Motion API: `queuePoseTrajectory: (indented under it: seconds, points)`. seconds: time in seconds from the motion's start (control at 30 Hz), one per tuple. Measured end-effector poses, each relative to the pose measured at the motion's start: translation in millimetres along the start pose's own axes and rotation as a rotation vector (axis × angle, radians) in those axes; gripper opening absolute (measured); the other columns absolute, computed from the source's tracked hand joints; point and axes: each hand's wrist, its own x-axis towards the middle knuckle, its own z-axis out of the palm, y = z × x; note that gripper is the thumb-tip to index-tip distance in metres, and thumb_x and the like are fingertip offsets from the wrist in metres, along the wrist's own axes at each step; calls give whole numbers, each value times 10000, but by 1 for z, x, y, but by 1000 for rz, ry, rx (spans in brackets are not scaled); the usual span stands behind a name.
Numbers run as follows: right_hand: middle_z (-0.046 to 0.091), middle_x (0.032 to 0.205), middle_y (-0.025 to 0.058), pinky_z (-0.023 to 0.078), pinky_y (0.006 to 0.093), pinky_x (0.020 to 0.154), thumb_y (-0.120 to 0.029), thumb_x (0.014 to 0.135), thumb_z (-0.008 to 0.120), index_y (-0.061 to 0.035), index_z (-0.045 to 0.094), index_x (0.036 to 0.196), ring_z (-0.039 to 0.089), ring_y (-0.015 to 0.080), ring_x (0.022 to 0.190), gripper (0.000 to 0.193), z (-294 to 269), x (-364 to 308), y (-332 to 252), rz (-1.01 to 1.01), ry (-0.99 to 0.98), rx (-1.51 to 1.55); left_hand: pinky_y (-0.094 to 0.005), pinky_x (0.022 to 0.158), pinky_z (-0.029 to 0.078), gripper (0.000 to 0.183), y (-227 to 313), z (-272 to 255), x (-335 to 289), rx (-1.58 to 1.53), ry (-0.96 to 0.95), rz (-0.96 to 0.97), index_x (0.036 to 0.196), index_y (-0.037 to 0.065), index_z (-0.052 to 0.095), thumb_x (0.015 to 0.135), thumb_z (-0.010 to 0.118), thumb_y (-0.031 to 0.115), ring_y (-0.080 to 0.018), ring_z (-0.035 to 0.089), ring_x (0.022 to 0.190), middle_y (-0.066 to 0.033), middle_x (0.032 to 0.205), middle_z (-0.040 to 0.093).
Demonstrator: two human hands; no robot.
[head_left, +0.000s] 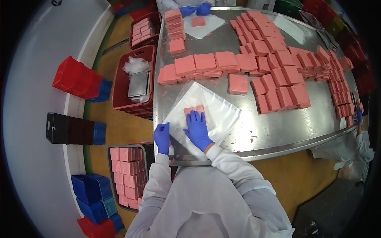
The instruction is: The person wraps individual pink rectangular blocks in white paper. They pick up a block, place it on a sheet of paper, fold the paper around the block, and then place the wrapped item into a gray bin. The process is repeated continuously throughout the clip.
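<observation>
At the far left, a stack of red and blue crates (77, 77) stands above a column of dark crates (73, 129), with more blue crates (93, 186) lower down. Next come a red crate (123, 102) holding a flat metal scale (138, 84) and, nearer the person, a dark-rimmed crate (111, 180) filled with pink slabs. On the metal table (274, 133), the person's gloved left hand (161, 138) is at the left corner of some translucent white sheeting (222, 115), fingers bent inward; one cannot tell whether they pinch it. The pink slab (194, 109) lies on the sheeting, and the right hand (197, 131) rests on its near part, palm down, fingers extended and gripping nothing. Beyond the sheeting runs a row of slabs (204, 62), with a co-worker's blue-gloved hands (196, 9) at the far edge. To the right are a lone slab (238, 84), then a broad stack of slabs (283, 87), and finally another co-worker's sleeve (362, 143) at the table's right end.
</observation>
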Motion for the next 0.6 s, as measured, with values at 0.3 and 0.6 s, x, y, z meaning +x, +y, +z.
queuePoseTrajectory:
  seconds: [0.3, 0.6]
  points:
    - [531, 1149, 173, 401, 429, 992, -151, 812, 617, -7, 514, 1237, 502, 332, 1089, 461, 66, 8, 36, 324, 154, 884, -319, 778, 482, 264, 54, 81, -35, -11, -162, 444, 1111, 2, 615, 915, 603, 178, -207, 618, 912, -93, 993, 651]
    - [581, 1093, 145, 449, 386, 899, -53, 711, 667, -71, 631, 1155, 551, 313, 991, 446, 21, 38, 66, 371, 153, 570, -353, 858, 496, 566, 45, 103, 40, -295, -339, 275, 1163, -32, 572, 770, 785, 315, -233, 622, 963, -132, 1106, 624]
